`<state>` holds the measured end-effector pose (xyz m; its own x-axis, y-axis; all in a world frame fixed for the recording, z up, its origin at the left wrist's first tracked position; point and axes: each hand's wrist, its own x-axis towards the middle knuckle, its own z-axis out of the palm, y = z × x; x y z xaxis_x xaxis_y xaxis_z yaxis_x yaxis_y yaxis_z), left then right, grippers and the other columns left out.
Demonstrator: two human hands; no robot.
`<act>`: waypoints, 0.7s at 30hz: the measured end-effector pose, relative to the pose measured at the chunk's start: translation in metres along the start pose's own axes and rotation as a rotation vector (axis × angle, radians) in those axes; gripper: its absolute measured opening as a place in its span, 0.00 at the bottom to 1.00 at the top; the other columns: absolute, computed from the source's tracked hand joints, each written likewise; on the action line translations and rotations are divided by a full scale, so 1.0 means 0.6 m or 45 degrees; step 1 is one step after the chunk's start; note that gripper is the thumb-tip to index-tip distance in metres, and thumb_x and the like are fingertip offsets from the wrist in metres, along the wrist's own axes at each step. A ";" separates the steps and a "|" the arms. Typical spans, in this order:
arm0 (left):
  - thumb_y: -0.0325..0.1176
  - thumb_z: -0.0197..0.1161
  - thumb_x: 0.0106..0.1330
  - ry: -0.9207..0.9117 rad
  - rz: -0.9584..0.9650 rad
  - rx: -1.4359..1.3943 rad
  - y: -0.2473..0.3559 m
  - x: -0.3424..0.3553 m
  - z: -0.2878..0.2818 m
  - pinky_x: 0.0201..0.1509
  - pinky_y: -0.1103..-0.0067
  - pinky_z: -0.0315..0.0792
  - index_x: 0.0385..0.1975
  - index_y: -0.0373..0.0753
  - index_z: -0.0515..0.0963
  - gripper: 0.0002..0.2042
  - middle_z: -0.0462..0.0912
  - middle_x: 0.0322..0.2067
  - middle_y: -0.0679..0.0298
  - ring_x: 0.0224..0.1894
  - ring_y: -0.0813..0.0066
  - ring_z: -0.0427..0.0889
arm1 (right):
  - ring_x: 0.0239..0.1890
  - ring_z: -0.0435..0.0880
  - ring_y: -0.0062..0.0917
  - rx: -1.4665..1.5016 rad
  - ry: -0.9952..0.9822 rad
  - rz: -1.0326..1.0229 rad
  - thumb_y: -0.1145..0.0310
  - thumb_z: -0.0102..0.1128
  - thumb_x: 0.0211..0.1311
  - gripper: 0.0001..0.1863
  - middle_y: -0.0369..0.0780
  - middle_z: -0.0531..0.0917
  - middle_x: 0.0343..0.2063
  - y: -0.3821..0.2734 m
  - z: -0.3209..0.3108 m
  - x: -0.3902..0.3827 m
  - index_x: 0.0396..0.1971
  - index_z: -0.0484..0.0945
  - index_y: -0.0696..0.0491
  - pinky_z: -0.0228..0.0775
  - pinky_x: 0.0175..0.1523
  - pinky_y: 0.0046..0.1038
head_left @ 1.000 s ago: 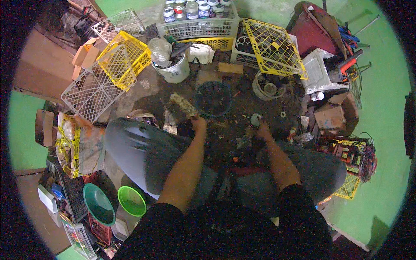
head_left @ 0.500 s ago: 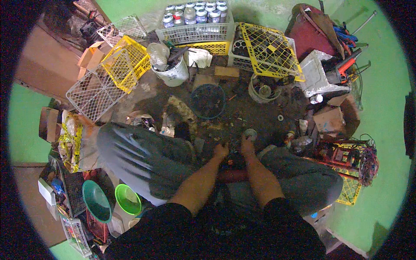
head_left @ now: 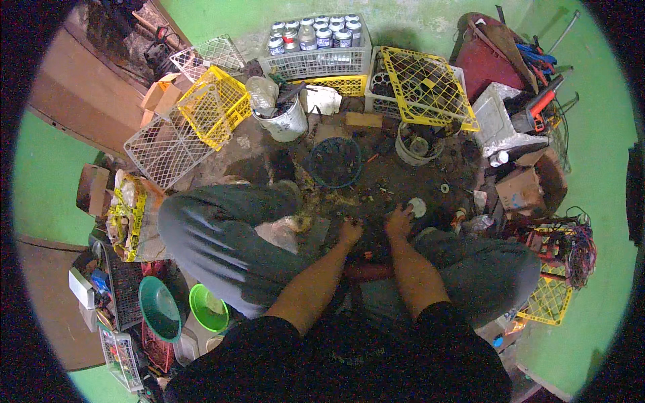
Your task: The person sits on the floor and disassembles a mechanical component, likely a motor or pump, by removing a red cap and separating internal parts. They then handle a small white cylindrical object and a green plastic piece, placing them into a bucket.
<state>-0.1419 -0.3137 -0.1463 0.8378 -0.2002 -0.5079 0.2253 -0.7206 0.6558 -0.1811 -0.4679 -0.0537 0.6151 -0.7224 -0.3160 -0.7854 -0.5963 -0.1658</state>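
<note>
Low between my bent legs, my left hand [head_left: 349,230] rests near the dirty floor [head_left: 368,198], its small fingertips slightly apart and nothing visible in them. Just to its right, my right hand [head_left: 401,220] has its fingers on the left edge of a pale round disc [head_left: 417,207]. Ahead of both hands sits a dark round basin [head_left: 334,163] with a blue rim and dark contents that I cannot make out. Small bits of debris and a white ring [head_left: 444,189] lie around on the floor.
Buckets [head_left: 279,123], yellow crates [head_left: 430,91] and a crate of cans [head_left: 316,60] stand along the far side. Cardboard boxes [head_left: 517,191], a red-handled tool [head_left: 541,104] and tangled wires [head_left: 578,248] are at right. Green [head_left: 207,309] and teal [head_left: 158,316] basins sit at left.
My hands have drawn back toward me and closer together. The pale stained piece that my left hand held has left it. My left leg has shifted over that spot.
</note>
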 end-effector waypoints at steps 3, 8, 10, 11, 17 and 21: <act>0.50 0.57 0.66 -0.003 -0.016 -0.043 0.017 0.000 -0.012 0.56 0.60 0.72 0.55 0.34 0.75 0.27 0.80 0.50 0.46 0.51 0.45 0.79 | 0.64 0.67 0.49 -0.076 0.133 -0.143 0.63 0.70 0.52 0.36 0.53 0.62 0.65 0.012 0.048 0.034 0.61 0.67 0.54 0.71 0.60 0.44; 0.49 0.57 0.66 -0.044 0.070 -0.045 0.017 0.082 0.061 0.58 0.60 0.71 0.55 0.34 0.75 0.25 0.80 0.49 0.45 0.53 0.46 0.78 | 0.65 0.64 0.54 0.041 0.187 -0.426 0.61 0.75 0.47 0.47 0.52 0.58 0.68 0.075 0.148 0.167 0.66 0.59 0.58 0.66 0.64 0.48; 0.48 0.58 0.66 0.072 -0.039 0.022 -0.040 0.091 0.055 0.58 0.60 0.71 0.54 0.34 0.76 0.25 0.79 0.49 0.44 0.53 0.45 0.78 | 0.66 0.61 0.55 0.209 0.054 -0.477 0.62 0.76 0.46 0.50 0.54 0.56 0.69 0.009 0.125 0.116 0.68 0.56 0.57 0.64 0.65 0.49; 0.48 0.58 0.65 0.132 -0.104 0.068 -0.046 0.079 0.059 0.58 0.60 0.71 0.54 0.34 0.76 0.25 0.79 0.50 0.44 0.53 0.44 0.78 | 0.67 0.60 0.55 0.281 -0.005 -0.464 0.62 0.76 0.46 0.51 0.54 0.55 0.69 -0.008 0.104 0.090 0.68 0.55 0.57 0.63 0.66 0.49; 0.45 0.61 0.63 0.547 -0.111 -0.003 -0.100 0.091 0.084 0.58 0.58 0.70 0.50 0.31 0.76 0.23 0.78 0.49 0.41 0.54 0.42 0.76 | 0.70 0.54 0.55 0.261 -0.285 -0.192 0.60 0.75 0.47 0.53 0.57 0.51 0.70 -0.099 0.017 0.047 0.71 0.53 0.54 0.58 0.70 0.48; 0.43 0.63 0.62 0.483 -0.179 -0.136 -0.044 0.130 0.082 0.56 0.57 0.71 0.48 0.30 0.77 0.22 0.79 0.46 0.41 0.50 0.39 0.78 | 0.69 0.57 0.55 0.230 0.019 -0.454 0.63 0.64 0.57 0.42 0.54 0.53 0.70 -0.039 0.144 0.143 0.71 0.55 0.50 0.60 0.69 0.47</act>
<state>-0.1069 -0.3428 -0.2305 0.9147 0.1684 -0.3674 0.3838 -0.6468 0.6590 -0.1160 -0.4856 -0.1576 0.8514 -0.4866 -0.1955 -0.5208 -0.7407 -0.4245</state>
